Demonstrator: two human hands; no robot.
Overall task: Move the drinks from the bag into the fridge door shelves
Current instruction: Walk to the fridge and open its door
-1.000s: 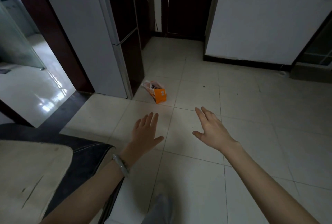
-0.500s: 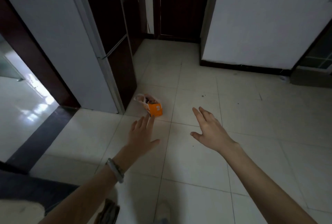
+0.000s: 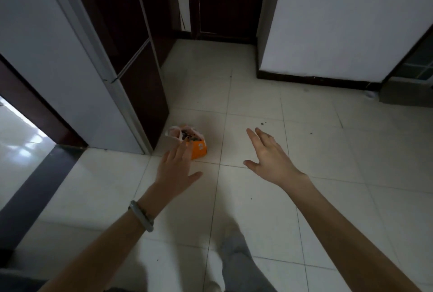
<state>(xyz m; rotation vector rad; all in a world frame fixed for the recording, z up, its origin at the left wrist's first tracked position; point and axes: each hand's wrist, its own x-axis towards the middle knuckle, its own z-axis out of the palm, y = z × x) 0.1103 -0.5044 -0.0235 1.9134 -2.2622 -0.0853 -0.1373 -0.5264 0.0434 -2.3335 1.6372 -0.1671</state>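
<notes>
While I watch through the head camera, the orange bag (image 3: 199, 149) sits on the pale tiled floor (image 3: 257, 209), just beside the bottom front corner of the fridge (image 3: 70, 69), whose dark doors are closed. White plastic stands up around the bag's open top, and the dark contents (image 3: 187, 136) are too small for me to tell apart. My left hand (image 3: 174, 169) is held out low in front of the bag, released, with the fingers straight and the thumb spread. Its fingertips overlap the bag's near edge in this view, and I cannot tell whether they touch it. A grey wristband (image 3: 141, 216) circles the left wrist. My right hand (image 3: 269, 158) hangs well to the right of the bag, also released, its fingers loosely spread and holding nothing. A grey trouser leg (image 3: 236, 252) shows at the bottom of the view. A bright doorway (image 3: 16, 141) opens to the left of the fridge.
</notes>
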